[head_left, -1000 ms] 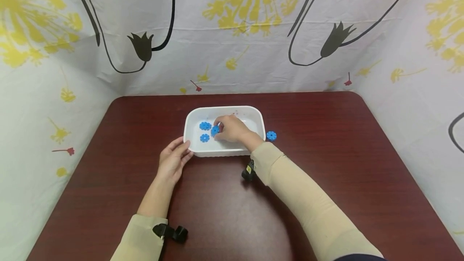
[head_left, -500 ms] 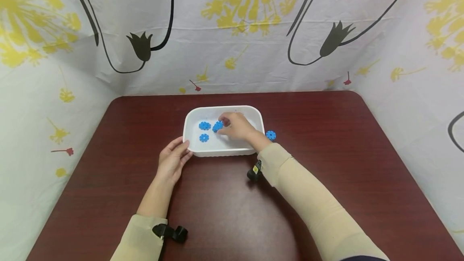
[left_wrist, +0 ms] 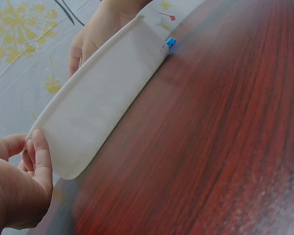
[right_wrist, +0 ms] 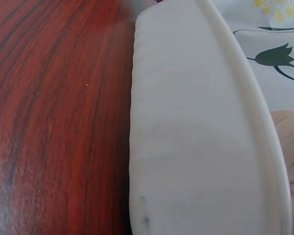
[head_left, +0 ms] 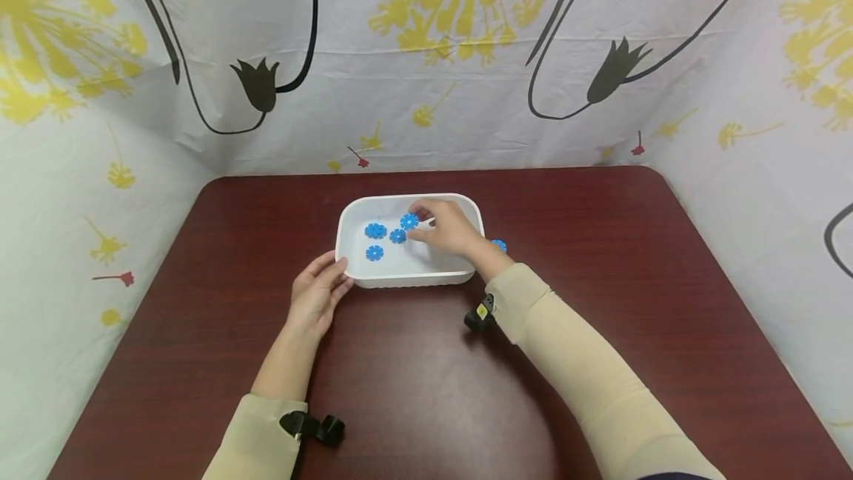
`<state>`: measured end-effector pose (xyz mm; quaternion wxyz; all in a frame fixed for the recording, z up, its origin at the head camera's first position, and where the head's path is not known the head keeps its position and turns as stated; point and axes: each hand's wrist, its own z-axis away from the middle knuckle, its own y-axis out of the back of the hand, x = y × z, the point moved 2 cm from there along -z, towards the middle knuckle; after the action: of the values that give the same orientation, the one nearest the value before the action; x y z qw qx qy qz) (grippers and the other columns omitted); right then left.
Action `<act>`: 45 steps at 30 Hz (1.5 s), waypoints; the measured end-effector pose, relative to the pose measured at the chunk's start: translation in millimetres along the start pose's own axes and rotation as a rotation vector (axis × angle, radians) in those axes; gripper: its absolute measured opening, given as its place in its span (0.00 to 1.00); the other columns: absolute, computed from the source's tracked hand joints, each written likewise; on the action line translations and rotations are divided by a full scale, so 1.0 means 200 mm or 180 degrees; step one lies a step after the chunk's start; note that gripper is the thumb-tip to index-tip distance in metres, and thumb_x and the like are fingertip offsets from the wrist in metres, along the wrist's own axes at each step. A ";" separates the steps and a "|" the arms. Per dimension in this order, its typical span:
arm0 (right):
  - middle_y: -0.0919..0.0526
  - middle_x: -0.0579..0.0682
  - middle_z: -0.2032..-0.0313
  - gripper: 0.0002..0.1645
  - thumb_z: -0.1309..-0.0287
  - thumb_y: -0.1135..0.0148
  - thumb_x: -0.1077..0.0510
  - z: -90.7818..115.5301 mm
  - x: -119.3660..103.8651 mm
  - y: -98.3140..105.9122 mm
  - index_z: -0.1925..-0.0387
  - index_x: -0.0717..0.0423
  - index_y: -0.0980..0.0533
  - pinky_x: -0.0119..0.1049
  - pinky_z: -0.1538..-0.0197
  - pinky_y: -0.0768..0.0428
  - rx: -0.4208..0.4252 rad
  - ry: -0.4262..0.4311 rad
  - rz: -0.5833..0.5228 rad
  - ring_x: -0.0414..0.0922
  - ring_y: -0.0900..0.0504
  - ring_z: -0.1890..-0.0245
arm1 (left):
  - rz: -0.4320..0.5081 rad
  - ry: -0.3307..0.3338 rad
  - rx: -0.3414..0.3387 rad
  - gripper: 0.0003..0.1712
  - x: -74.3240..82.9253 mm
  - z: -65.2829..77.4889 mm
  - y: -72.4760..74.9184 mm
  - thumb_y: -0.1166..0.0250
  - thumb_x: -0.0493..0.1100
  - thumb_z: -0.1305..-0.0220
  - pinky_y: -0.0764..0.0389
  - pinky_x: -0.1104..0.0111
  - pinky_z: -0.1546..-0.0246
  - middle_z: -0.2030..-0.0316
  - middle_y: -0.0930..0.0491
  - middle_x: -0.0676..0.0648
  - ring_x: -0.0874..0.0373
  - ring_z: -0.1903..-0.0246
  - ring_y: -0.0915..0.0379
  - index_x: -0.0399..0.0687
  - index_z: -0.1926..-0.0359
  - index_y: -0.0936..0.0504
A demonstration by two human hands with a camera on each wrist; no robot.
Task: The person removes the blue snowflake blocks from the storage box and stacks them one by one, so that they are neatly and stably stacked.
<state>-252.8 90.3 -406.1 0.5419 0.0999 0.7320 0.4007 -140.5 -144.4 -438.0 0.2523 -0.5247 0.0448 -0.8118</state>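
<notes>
In the head view, a white plastic tray (head_left: 413,279) stands on the table. My left hand (head_left: 316,295) grips its near left corner, thumb at the rim and fingers against the outer wall; the left wrist view shows this hand (left_wrist: 24,183) close up. Over the tray's middle, my right hand (head_left: 448,228) pinches a blue notched plastic disc (head_left: 409,221) between thumb and finger. Just below it lies another blue disc (head_left: 397,236). Farther left in the tray are overlapping blue discs (head_left: 376,231) and a single one (head_left: 375,252). The tray wall (right_wrist: 191,122) hides most of the right hand in the right wrist view.
Outside the tray's right end, more blue (head_left: 499,245) shows on the dark red wood table (head_left: 600,243), partly covered by the right wrist. A patterned white cloth (head_left: 426,124) rises behind the table and along both sides.
My right hand has moved right and slightly away from me with one blue disc. Another disc now shows separately on the tray floor beside it. My left hand stays on the corner.
</notes>
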 end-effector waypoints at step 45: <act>0.16 0.55 0.49 0.24 0.41 0.26 0.58 0.19 0.11 0.24 0.45 0.61 0.22 0.43 0.44 0.16 0.0761 0.0138 -0.0013 0.50 0.17 0.48 | 0.0080 -0.0001 -0.0017 0.24 -0.01 0.00 0.00 0.33 0.35 0.32 0.13 0.72 0.56 0.68 0.21 0.51 0.62 0.69 0.23 0.40 0.38 0.28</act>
<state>-242.6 153.9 -391.8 0.5109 0.1536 0.7863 0.3116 -140.4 -144.6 -439.5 0.2611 -0.5249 0.0535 -0.8084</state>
